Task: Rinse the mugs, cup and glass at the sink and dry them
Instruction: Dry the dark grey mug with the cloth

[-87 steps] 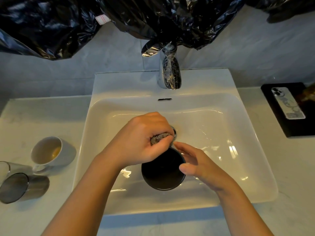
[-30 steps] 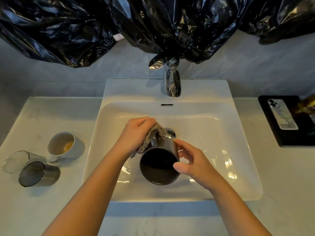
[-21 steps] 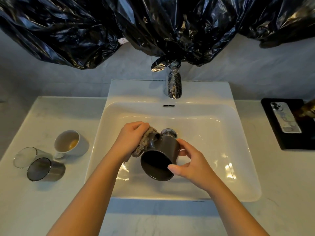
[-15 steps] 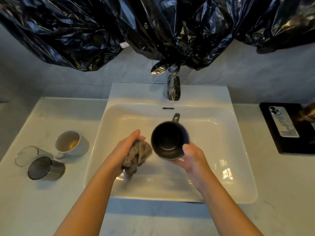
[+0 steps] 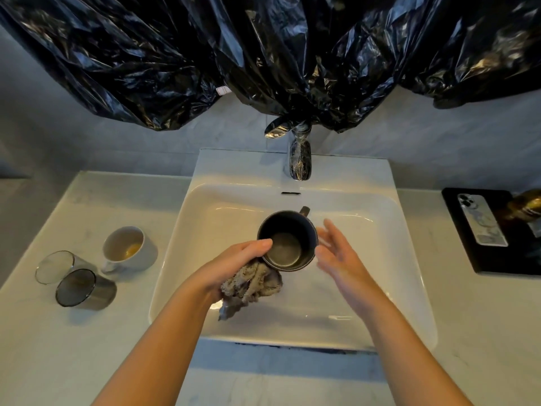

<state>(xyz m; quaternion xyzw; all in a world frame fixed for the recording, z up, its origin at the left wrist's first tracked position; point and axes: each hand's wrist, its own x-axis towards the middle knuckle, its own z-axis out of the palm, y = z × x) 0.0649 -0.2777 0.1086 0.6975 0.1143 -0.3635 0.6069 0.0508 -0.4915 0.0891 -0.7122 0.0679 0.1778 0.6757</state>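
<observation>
A dark mug (image 5: 288, 241) is upright over the white sink (image 5: 187, 218), mouth towards me and handle pointing at the faucet. My left hand (image 5: 234, 265) grips a crumpled grey cloth (image 5: 251, 285) against the mug's lower left side, thumb at the rim. My right hand (image 5: 336, 253) is beside the mug's right side with fingers straight and spread, slightly blurred; I cannot tell whether it touches the mug. On the counter to the left stand a white mug (image 5: 128, 247) with yellowish residue, a clear glass (image 5: 55, 266) and a smoky cup (image 5: 82, 290), the last two lying on their sides.
The chrome faucet (image 5: 298, 159) stands at the back of the sink, no water running. Black plastic bags (image 5: 263, 54) hang over the wall above it. At the right, a phone (image 5: 481, 219) lies on a black tray (image 5: 468, 259) next to a brown bottle.
The mug was turned from tilted to mouth-up. My right hand let go of it and opened; my left hand brought the cloth against the mug's side and now supports it.
</observation>
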